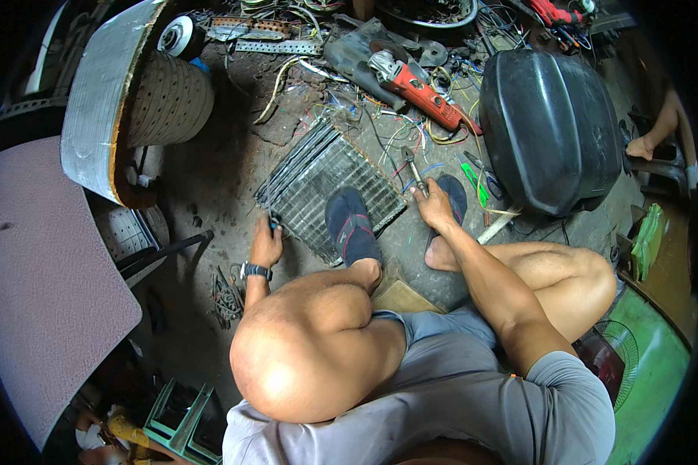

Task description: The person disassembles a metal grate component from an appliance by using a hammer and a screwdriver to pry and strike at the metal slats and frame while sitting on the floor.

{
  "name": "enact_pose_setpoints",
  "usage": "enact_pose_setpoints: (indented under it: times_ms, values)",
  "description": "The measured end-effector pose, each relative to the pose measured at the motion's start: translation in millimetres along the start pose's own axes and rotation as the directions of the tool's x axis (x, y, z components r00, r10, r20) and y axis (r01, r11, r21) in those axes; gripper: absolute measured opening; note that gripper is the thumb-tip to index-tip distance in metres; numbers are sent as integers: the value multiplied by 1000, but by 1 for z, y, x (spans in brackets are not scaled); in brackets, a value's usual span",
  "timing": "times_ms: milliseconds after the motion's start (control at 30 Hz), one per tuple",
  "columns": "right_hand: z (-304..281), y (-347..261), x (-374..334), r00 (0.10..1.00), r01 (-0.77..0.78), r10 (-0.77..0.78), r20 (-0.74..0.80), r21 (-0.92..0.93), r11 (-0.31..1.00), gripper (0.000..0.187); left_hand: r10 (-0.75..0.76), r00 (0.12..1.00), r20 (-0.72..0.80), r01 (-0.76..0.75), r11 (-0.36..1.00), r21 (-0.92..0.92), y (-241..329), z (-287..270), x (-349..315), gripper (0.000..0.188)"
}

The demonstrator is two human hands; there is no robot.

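Observation:
A grey finned metal panel [341, 182], like a radiator core, lies flat on the floor with my left shoe [351, 225] pressed on it. My left hand [265, 244] is closed at the panel's left corner. A small dark and blue bit shows at its fingers, too little to name. My right hand [434, 205] grips a pair of pliers [411, 164] by the handles, beside my right shoe [451, 198]. The jaws point away from me, past the panel's right edge, apart from it.
A red angle grinder [423, 93] lies beyond the panel among loose wires. To the right are a green cutter knife [473, 180] and a large black case [554, 132]. A cable spool [93, 101] stands at left, near a pinkish board [50, 271]. Another person's leg [663, 128] shows far right.

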State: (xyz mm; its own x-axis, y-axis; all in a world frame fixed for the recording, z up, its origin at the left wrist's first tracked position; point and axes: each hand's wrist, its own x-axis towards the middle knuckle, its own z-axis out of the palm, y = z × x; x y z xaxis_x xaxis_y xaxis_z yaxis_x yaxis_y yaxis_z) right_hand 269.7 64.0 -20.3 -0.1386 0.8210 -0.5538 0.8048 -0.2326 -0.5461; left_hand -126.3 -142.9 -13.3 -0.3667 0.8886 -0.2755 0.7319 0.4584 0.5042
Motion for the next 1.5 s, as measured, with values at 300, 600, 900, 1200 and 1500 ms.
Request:
enact_pose_setpoints:
  times_ms: [300,600,900,1200,1500]
  values:
    - [22,1,6,999,-40,41,-24,32,999,52,-8,938,346,1,1000,19,67,-10,36,32]
    - [20,6,13,998,-39,36,46,69,997,52,91,911,402,-131,989,73,71,-9,62,33]
    - [15,-2,12,997,-58,52,52,111,992,55,-60,927,371,23,994,105,81,-17,61,43]
    - [18,-14,24,989,-137,125,78,170,976,57,-54,943,327,-18,977,213,81,-25,64,42]
    - [-15,-88,35,990,80,-104,93,227,971,48,-77,941,329,-16,962,271,89,-45,72,46]
